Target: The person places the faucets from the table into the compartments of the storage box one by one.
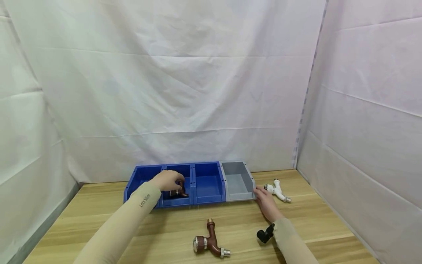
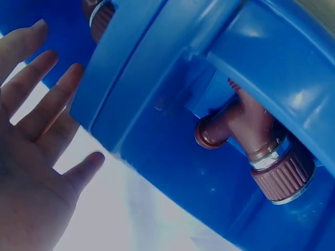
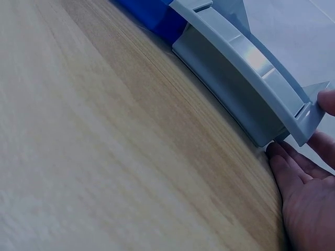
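Observation:
My left hand [image 1: 168,180] is over the second blue bin from the left, beside a brown tap [image 1: 182,191] lying in it. In the left wrist view the fingers of this hand [image 2: 39,104] are spread and hold nothing. Another brown tap [image 2: 251,123] lies in the neighbouring blue bin, which my forearm partly covers in the head view. At the right end of the row, my right hand [image 1: 266,203] grips the front corner of the grey bin [image 1: 235,183]. In the right wrist view, some fingers [image 3: 285,164] are under its rim, low by the tabletop.
A brown tap [image 1: 212,240] lies on the wooden table [image 1: 178,227] in front of the bins. A white tap [image 1: 278,190] lies right of the grey bin. By my right wrist is a black rounded object [image 1: 265,234]. White cloth [image 1: 184,91] hangs behind.

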